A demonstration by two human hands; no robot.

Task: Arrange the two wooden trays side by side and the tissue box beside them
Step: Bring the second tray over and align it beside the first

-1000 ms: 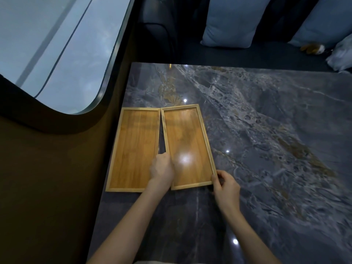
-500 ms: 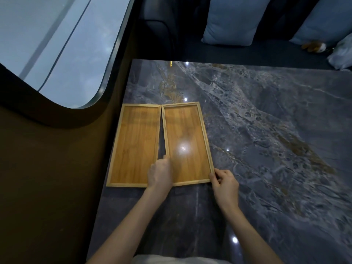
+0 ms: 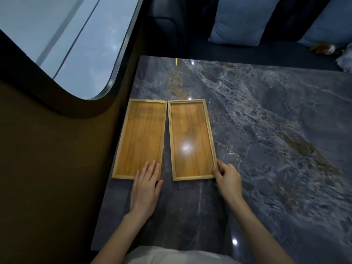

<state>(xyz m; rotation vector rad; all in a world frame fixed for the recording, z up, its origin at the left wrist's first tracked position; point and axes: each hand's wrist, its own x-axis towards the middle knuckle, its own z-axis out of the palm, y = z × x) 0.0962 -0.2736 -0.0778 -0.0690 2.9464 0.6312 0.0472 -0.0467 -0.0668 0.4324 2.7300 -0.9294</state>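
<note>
The flat, open left hand presses the left rectangular wooden tray; the right hand's fingers pinch the right rectangular wooden tray at its 5 o'clock corner (better to close the near gap gently).

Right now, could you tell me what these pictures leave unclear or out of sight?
- Tissue box: nowhere in the head view.
- Left tray: its near right corner lies under the left hand.
- Right tray: glare whitens part of its floor.
- Right hand: grip or mere touch at the corner unclear.
</note>
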